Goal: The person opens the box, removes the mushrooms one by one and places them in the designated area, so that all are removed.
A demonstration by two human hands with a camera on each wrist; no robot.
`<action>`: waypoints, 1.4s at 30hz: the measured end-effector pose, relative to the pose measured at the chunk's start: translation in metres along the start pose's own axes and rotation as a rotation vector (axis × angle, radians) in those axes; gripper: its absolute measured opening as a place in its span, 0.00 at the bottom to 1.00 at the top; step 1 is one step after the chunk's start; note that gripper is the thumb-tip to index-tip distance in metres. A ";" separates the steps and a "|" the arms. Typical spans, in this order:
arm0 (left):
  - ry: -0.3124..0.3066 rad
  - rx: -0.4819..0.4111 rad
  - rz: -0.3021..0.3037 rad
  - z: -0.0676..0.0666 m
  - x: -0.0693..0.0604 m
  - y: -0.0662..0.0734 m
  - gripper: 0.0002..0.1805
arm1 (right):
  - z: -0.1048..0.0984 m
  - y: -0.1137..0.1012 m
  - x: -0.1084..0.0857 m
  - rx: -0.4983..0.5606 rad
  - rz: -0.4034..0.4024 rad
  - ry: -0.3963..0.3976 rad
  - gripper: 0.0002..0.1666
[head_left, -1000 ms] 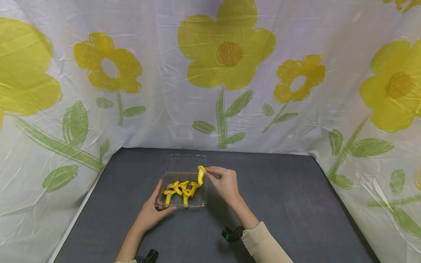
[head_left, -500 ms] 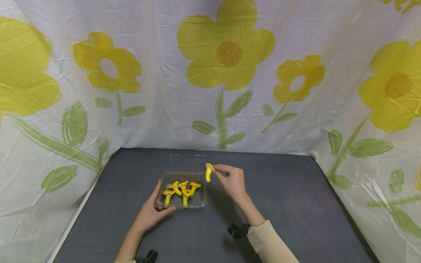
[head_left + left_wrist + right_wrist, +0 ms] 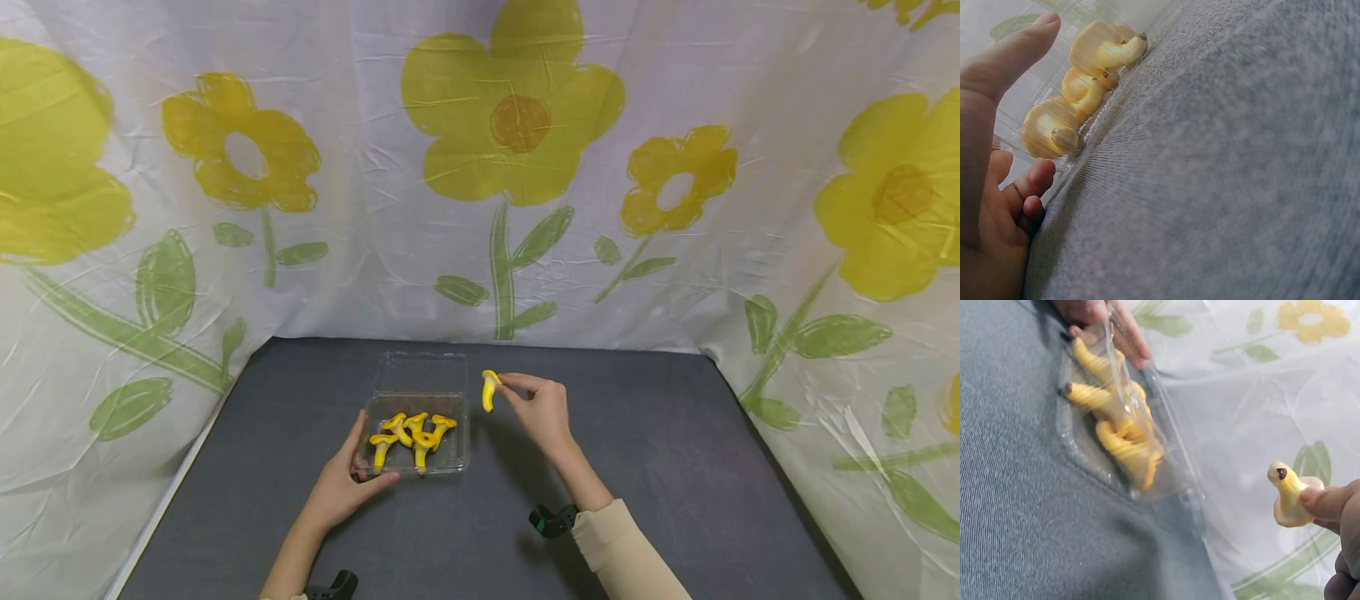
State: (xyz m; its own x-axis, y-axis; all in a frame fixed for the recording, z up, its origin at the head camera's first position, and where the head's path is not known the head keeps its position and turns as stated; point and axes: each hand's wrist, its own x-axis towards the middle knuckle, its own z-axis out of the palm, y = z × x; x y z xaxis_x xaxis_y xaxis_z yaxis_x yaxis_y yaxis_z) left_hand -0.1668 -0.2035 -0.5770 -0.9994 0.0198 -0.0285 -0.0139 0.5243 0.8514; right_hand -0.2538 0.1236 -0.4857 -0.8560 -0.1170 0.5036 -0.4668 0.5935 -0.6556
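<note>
My right hand (image 3: 545, 415) pinches a yellow chanterelle mushroom (image 3: 489, 392) between thumb and fingertips, in the air to the right of a clear plastic clamshell box (image 3: 459, 457). In the right wrist view that mushroom (image 3: 1291, 497) shows a dark spot at its stem end. The box stands with its hinged lid (image 3: 420, 372) laid back. Several more yellow mushrooms (image 3: 422, 451) lie inside. My left hand (image 3: 335, 495) holds the box's near left corner, thumb along the front and fingers at the left side; the left wrist view shows mushrooms (image 3: 1054, 134) through the wall.
A dark grey cloth (image 3: 675, 483) covers the table. A white curtain (image 3: 360, 250) printed with yellow flowers surrounds it at the back and sides. A black device (image 3: 553, 521) is strapped to the right wrist, beside a beige sleeve (image 3: 626, 546).
My right hand has moved right with the mushroom, from over the box's right edge to outside it. The left hand and the box have stayed in place.
</note>
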 end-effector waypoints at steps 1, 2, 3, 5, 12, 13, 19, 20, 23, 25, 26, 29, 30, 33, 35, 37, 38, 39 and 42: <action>0.000 0.000 0.000 0.000 0.000 0.000 0.70 | 0.000 0.001 0.000 -0.005 0.003 -0.001 0.11; 0.001 0.000 0.001 0.000 0.000 0.000 0.70 | 0.000 0.003 0.000 -0.006 0.006 -0.001 0.11; 0.001 0.000 0.001 0.000 0.000 0.000 0.70 | -0.001 0.004 0.000 -0.006 0.007 0.000 0.11; 0.001 0.000 0.001 0.000 0.000 0.000 0.70 | -0.001 0.007 -0.001 -0.006 0.008 0.002 0.11; 0.000 0.007 -0.005 -0.001 0.000 0.000 0.69 | -0.002 0.015 -0.002 -0.013 -0.029 0.033 0.11; 0.001 0.008 -0.005 -0.001 -0.001 0.001 0.69 | -0.002 0.016 -0.002 -0.016 -0.033 0.037 0.11; -0.002 0.008 -0.008 -0.001 -0.001 0.001 0.69 | -0.002 0.023 -0.003 -0.011 -0.004 0.025 0.11; -0.002 0.008 -0.007 -0.001 -0.001 0.002 0.69 | -0.002 0.024 -0.003 -0.011 -0.001 0.023 0.11; -0.003 0.002 -0.006 -0.002 -0.001 0.002 0.69 | -0.002 0.027 -0.003 -0.011 0.005 0.020 0.11; -0.006 -0.003 -0.007 -0.002 -0.001 0.003 0.70 | -0.002 0.029 -0.004 -0.014 0.009 0.020 0.11; -0.008 -0.005 -0.009 -0.002 -0.002 0.003 0.70 | -0.002 0.030 -0.004 -0.014 0.010 0.020 0.11; -0.012 -0.009 -0.011 -0.002 -0.002 0.003 0.70 | -0.001 0.034 -0.006 -0.024 0.022 0.016 0.11; -0.013 -0.008 -0.011 -0.003 -0.002 0.003 0.70 | -0.001 0.035 -0.006 -0.028 0.026 0.013 0.11; -0.013 -0.006 -0.011 -0.003 -0.002 0.003 0.69 | -0.001 0.037 -0.007 -0.037 0.035 0.006 0.11; -0.013 -0.003 -0.013 -0.003 -0.002 0.003 0.69 | 0.000 0.038 -0.008 -0.038 0.040 0.004 0.11; -0.011 -0.001 -0.013 -0.003 -0.002 0.003 0.69 | 0.000 0.039 -0.008 -0.038 0.044 0.004 0.11; -0.010 0.000 -0.012 -0.003 -0.002 0.003 0.69 | 0.000 0.040 -0.008 -0.037 0.045 0.005 0.11; -0.009 -0.001 -0.011 -0.003 -0.002 0.003 0.69 | 0.000 0.040 -0.009 -0.040 0.047 0.006 0.11; -0.006 -0.003 -0.008 -0.002 -0.003 0.003 0.69 | 0.001 0.043 -0.010 -0.046 0.049 0.009 0.11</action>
State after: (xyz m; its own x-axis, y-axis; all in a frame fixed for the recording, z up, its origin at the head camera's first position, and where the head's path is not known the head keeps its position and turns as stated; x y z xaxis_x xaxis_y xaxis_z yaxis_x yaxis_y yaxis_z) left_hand -0.1643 -0.2037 -0.5731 -0.9991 0.0203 -0.0385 -0.0223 0.5216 0.8529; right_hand -0.2652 0.1491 -0.5197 -0.8757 -0.0800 0.4762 -0.4131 0.6347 -0.6531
